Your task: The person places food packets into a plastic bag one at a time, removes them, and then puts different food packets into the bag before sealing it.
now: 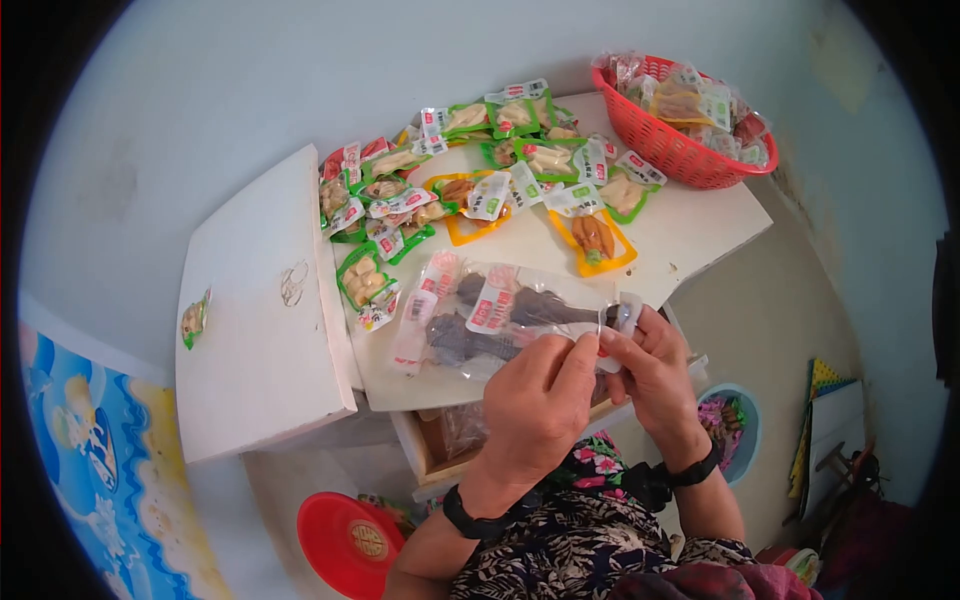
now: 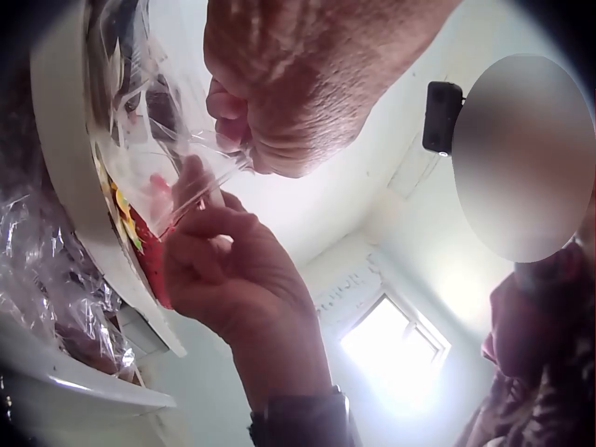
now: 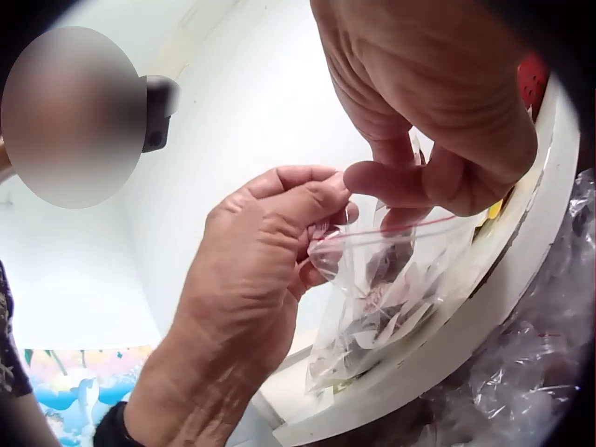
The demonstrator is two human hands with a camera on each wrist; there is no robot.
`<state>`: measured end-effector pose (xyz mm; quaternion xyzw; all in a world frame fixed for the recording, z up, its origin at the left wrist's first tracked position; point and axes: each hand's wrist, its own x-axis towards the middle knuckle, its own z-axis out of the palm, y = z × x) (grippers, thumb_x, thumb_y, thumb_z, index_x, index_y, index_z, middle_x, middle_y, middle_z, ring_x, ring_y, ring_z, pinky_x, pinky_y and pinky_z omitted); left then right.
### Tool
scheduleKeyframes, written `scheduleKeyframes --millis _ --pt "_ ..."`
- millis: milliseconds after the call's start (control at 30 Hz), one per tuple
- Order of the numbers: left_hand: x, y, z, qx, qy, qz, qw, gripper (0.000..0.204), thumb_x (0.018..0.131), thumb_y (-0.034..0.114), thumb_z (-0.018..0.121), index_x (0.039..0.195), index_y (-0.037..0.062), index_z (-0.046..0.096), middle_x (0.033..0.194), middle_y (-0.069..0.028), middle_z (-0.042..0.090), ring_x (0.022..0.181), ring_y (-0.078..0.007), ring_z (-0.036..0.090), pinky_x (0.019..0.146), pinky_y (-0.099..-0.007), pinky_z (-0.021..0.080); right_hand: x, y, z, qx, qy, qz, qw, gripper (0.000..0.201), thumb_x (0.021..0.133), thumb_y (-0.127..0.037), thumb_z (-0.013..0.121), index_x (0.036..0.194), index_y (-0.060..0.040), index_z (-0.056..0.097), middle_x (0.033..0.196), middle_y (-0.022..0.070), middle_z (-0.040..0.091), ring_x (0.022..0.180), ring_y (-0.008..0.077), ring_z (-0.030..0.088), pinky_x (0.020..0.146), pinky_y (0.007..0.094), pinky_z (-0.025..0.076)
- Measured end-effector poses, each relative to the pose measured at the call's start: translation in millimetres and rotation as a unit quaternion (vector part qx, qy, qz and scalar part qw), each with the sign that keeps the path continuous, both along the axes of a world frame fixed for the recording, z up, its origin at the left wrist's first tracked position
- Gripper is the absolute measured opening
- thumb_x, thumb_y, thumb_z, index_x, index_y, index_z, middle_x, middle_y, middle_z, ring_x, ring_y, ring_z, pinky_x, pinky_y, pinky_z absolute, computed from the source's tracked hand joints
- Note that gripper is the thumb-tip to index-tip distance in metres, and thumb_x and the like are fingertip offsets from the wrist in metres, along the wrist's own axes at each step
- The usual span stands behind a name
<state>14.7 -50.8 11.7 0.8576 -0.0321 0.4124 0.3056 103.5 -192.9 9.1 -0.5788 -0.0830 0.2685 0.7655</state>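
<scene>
Both hands hold the mouth of a clear plastic bag (image 1: 585,285) at the table's front edge. Inside it lie dark, drumstick-shaped pieces (image 1: 455,340) in packs with white-and-red labels (image 1: 492,300). My left hand (image 1: 540,400) pinches the bag's edge with thumb and fingers. Close beside it, my right hand (image 1: 652,368) grips the far corner of the opening. A red strip (image 3: 428,226) runs along the bag's mouth in the right wrist view. The two hands nearly meet there, thumbs towards each other.
Green- and orange-edged food packets (image 1: 592,240) cover the back of the white table (image 1: 690,235). A red basket (image 1: 640,130) of packets stands at its right corner. Below are an open drawer (image 1: 412,445) with clear plastic, a red basin (image 1: 345,560) and a blue basin (image 1: 752,410).
</scene>
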Motion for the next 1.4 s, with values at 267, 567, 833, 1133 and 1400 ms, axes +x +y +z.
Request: scheduleKeyframes --millis 267,567,833,1133,1400 --pt "1 6 -13 -0.022 -0.027 -0.004 0.999 0.031 0.084 0.001 0.075 0.115 0.0018 0.074 0.090 -0.0065 0.063 0.076 -0.0254 0.069 0.063 -0.0362 0.056 10 40 -20 0.000 -0.031 0.033 0.999 0.031 0.106 -0.013 0.069 0.132 0.0009 0.060 0.103 0.0041 0.074 0.075 0.0053 0.067 0.059 0.0209 0.053" --pt "-3 12 -13 -0.061 -0.021 -0.009 0.998 0.023 0.088 -0.001 0.077 0.111 0.0039 0.073 0.090 -0.0083 0.066 0.070 -0.0291 0.068 0.059 -0.0385 0.054 15 36 -32 -0.073 -0.208 -0.042 0.974 0.032 0.099 -0.001 0.073 0.127 0.0030 0.058 0.102 0.0085 0.076 0.077 0.0099 0.070 0.067 0.0237 0.055" --pt "3 8 -17 -0.068 -0.008 -0.062 0.996 0.024 0.087 -0.002 0.075 0.110 0.0038 0.073 0.089 -0.0078 0.066 0.068 -0.0284 0.068 0.058 -0.0378 0.053 12 62 -41 -0.074 -0.270 -0.085 0.956 0.025 0.098 -0.005 0.078 0.117 -0.0011 0.062 0.092 0.0061 0.074 0.079 0.0095 0.067 0.069 0.0259 0.053" --pt "-14 22 -14 -0.063 0.018 -0.050 0.997 0.030 0.091 0.003 0.078 0.120 0.0001 0.071 0.092 -0.0102 0.070 0.070 -0.0253 0.068 0.061 -0.0380 0.055 13 27 -27 -0.064 -0.184 -0.138 0.971 0.016 0.110 -0.016 0.063 0.112 -0.0005 0.065 0.092 0.0063 0.074 0.066 0.0053 0.057 0.060 0.0206 0.045" --pt "-24 58 1 0.161 0.145 0.107 0.970 0.059 0.098 0.030 0.074 0.147 0.0001 0.061 0.152 -0.0173 0.058 0.147 -0.0401 0.045 0.123 -0.0556 0.033 -3 3 -25 -0.135 -0.240 -0.136 0.952 0.056 0.107 -0.033 0.063 0.150 0.0004 0.052 0.122 0.0117 0.071 0.099 0.0142 0.062 0.087 0.0314 0.053"
